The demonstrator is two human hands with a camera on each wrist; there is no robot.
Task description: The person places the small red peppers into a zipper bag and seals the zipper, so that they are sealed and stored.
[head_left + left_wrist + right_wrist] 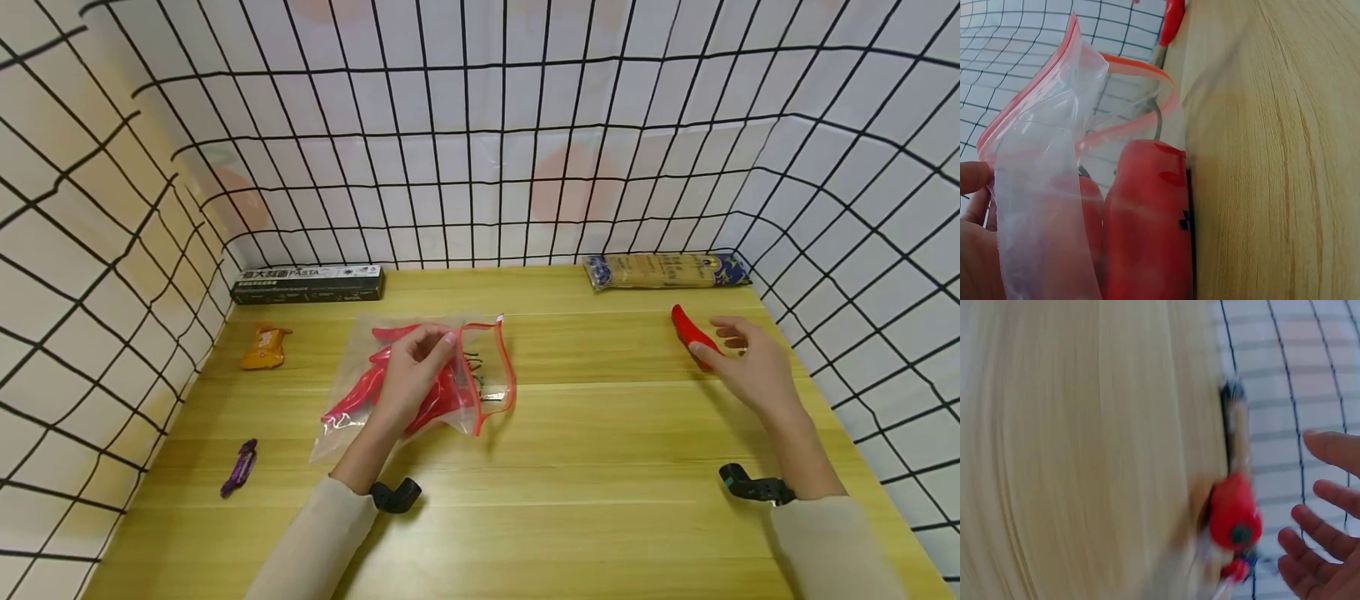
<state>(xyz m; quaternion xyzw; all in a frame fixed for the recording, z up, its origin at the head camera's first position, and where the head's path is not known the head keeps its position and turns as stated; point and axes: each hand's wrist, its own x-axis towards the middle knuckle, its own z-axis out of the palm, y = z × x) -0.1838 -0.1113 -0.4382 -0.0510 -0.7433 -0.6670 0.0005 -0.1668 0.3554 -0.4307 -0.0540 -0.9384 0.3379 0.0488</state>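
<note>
A clear zip bag (345, 358) with a red zipper edge lies on the table, its mouth gaping toward the right. Inside are several red chili peppers (1147, 212), their dark stems near the opening. My left hand (407, 375) pinches the bag's upper layer just behind the zipper, between thumb and fingers. On the right side of the table lies one loose red chili pepper (686, 329). Over it hovers my right hand (757, 371), fingers spread, thumb in front of the pepper in the head view. The right wrist view shows that hand (1325, 544) apart from the pepper (1234, 512).
A dark pasta box (307, 285) lies at the back left, and a pack of noodles (667, 272) at the back right. Along the left side are an orange-wrapped snack (266, 347) and a purple-wrapped candy (239, 468). Black wire mesh (487, 133) bounds the back and both sides.
</note>
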